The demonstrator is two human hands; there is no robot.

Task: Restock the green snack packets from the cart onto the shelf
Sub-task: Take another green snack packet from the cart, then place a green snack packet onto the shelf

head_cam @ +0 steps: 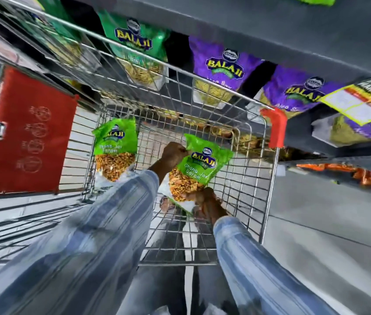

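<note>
Both hands reach down into a wire cart (243, 173) and hold one green packet (199, 165) between them. The left hand (174, 153) has its grip pinched on the packet's top left edge, fingers curled over the seam. The right hand (208, 202) has its grip pinched on the packet's bottom corner, at the clear part where the snack shows through. The packet is tilted, its top toward the cart's far wall, and lies in the right half of the basket; whether it touches the wire floor cannot be told. Both arms wear blue striped sleeves (116, 223).

A second green packet (115, 147) of the same kind leans at the left wall of the cart, apart from the held one and untouched by either hand. A red flap (24, 135) stands at the cart's left end, and a red corner guard (276, 128) sits on the far right corner of the rim.

Beyond the far rim is the shelf (271, 26). On it stand a dark green packet (136, 45) and, to its right, purple packets (222, 64) in a row, with a yellow label (359, 102) at the shelf's right edge. A lower shelf at the right holds orange packets (350, 172). The whole view is somewhat blurred.
</note>
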